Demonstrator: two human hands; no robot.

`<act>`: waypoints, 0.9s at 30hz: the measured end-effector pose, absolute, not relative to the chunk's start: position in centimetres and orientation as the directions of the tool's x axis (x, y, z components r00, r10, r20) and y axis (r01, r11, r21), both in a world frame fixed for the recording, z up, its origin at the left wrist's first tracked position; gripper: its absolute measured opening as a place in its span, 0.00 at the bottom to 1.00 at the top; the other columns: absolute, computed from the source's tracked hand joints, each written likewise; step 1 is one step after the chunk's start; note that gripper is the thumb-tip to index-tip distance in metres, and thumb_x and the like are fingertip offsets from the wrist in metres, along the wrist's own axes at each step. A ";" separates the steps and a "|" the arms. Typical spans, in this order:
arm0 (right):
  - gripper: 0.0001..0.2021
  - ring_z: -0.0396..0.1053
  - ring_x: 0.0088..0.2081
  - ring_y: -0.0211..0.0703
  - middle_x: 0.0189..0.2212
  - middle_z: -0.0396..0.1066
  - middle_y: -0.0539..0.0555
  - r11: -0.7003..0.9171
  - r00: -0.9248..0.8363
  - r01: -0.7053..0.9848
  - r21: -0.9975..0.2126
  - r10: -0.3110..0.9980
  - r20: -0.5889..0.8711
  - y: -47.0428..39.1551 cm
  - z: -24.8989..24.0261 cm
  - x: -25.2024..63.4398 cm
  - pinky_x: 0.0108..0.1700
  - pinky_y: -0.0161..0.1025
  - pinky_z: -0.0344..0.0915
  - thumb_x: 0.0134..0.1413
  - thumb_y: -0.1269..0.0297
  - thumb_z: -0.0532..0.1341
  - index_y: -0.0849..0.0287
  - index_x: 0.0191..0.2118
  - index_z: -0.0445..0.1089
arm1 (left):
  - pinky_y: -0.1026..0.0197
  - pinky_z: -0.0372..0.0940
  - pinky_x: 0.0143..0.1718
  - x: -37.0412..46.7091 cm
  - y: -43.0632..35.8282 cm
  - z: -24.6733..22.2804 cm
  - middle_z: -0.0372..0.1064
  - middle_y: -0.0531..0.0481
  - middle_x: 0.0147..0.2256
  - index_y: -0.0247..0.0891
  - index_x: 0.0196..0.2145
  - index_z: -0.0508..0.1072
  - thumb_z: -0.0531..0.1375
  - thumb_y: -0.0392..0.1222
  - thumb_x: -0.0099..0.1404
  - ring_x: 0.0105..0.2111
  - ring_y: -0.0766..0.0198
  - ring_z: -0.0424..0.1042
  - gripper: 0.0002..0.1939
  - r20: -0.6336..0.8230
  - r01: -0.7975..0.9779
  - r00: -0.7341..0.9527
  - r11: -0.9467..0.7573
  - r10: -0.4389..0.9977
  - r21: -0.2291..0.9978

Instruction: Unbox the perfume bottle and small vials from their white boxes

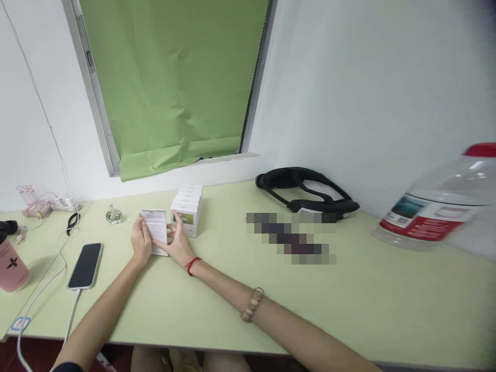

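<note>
A small white box (158, 232) with printed text stands upright on the pale green table (217, 305), its top flap seemingly raised. My left hand (141, 242) is closed around its left side. On its right side, my right hand (180, 243) grips the edge, thumb across the printed face and index finger raised. Just behind my right hand stands a row of several similar white boxes (189, 206), the front one with a green picture. A red string bracelet (192, 266) is on my right wrist, and a beaded bracelet (252, 305) sits farther up that forearm.
Left of my hands are a glass bottle (113, 214), a phone (85, 265) on a white cable, and a pink cup (12, 266). To the right are a black headset (310, 191), a blurred-out item and a large plastic bottle (430, 212). A wall bounds the back.
</note>
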State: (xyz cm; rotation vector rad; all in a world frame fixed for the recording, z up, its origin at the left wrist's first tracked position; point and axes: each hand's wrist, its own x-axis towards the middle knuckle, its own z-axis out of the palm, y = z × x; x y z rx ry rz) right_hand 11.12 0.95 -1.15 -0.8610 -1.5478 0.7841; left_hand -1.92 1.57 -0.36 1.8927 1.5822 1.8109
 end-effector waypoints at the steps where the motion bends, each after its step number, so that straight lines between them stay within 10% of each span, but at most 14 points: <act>1: 0.49 0.72 0.34 0.43 0.44 0.70 0.57 0.495 -0.103 0.111 -0.862 0.868 0.485 1.0 -1.2 11.1 0.34 0.40 0.71 0.43 0.59 0.66 0.55 0.65 0.35 | 0.56 0.62 0.45 -1.9 1.6 -0.3 0.69 0.44 0.42 0.39 0.46 0.62 0.42 0.52 0.70 0.42 0.60 0.69 0.18 0.687 0.582 -0.238 -0.465 0.687 0.667; 10: 0.38 0.73 0.37 0.45 0.40 0.73 0.55 0.457 -0.166 0.240 -0.856 0.888 0.428 0.7 -1.8 11.2 0.37 0.41 0.69 0.42 0.63 0.68 0.54 0.59 0.53 | 0.51 0.57 0.54 -7.1 4.0 0.2 0.57 0.38 0.57 0.39 0.58 0.55 0.46 0.51 0.68 0.56 0.56 0.59 0.24 0.777 0.633 -0.274 -0.502 0.566 0.589; 17: 0.45 0.72 0.38 0.46 0.52 0.64 0.62 0.484 -0.139 0.229 -0.845 0.875 0.463 -0.2 -1.2 11.1 0.37 0.45 0.70 0.46 0.61 0.65 0.54 0.65 0.37 | 0.56 0.62 0.45 -8.5 4.6 0.8 0.64 0.41 0.49 0.38 0.49 0.63 0.47 0.57 0.66 0.44 0.59 0.68 0.23 0.677 0.464 -0.445 -0.495 0.586 0.734; 27: 0.25 0.60 0.57 0.49 0.56 0.57 0.60 0.637 -0.128 0.318 -0.702 0.762 0.634 -0.3 -0.6 11.9 0.52 0.49 0.65 0.59 0.58 0.53 0.52 0.61 0.50 | 0.62 0.65 0.36 -2.6 1.6 -0.2 0.65 0.44 0.46 0.42 0.56 0.54 0.51 0.53 0.66 0.37 0.65 0.69 0.24 0.702 0.447 -0.030 -0.619 0.712 0.646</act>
